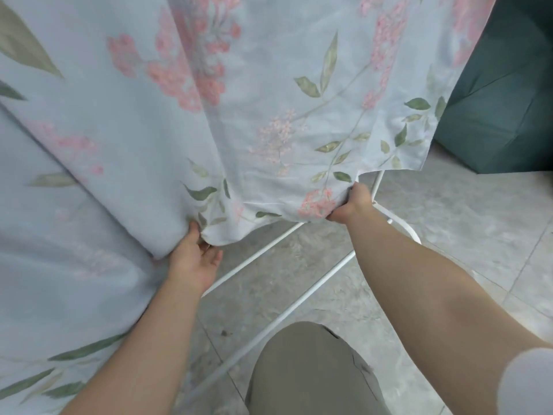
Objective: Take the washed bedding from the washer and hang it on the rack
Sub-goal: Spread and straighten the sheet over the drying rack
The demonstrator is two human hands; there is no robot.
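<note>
A pale blue sheet (269, 94) printed with pink flowers and green leaves hangs down over a white metal rack (302, 292), filling the upper and left part of the head view. My right hand (348, 203) grips the sheet's lower hem near a corner, fingers curled into the cloth. My left hand (196, 256) is at the hem further left, thumb against the fabric and fingers spread loosely below the edge. The top of the rack is hidden behind the sheet; only its lower white bars show between my arms.
A dark green cloth or bag (496, 100) sits at the upper right on the floor. Grey marbled tiles (466, 223) lie below. My knee in khaki trousers (311, 372) is at the bottom centre, close to the rack's lower bar.
</note>
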